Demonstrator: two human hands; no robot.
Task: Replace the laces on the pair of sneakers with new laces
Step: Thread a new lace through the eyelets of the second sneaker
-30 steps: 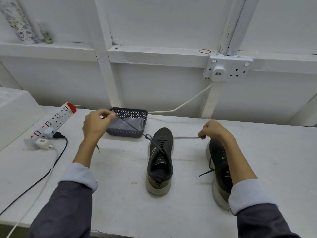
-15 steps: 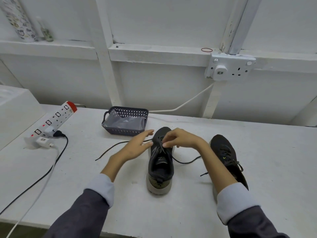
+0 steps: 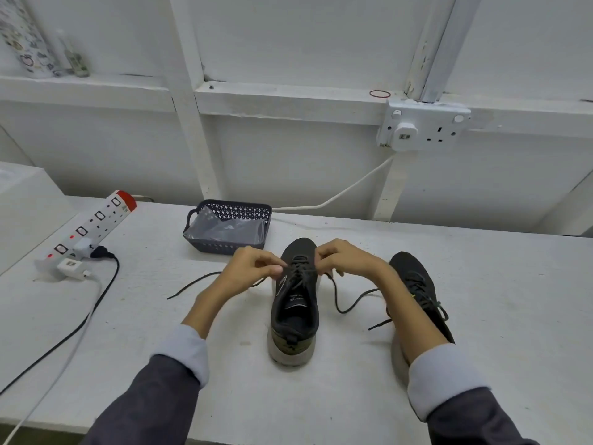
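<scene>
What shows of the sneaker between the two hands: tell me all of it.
The sneaker stands upright on the white table, heel toward the camera, toe toward the wall. It has a dark, knit-looking upper, a thick pale sole and an olive patch at the heel. A dark lace crosses its front eyelets, and its loose ends trail onto the table on both sides. The left hand and right hand each pinch the lace over the shoe.
</scene>
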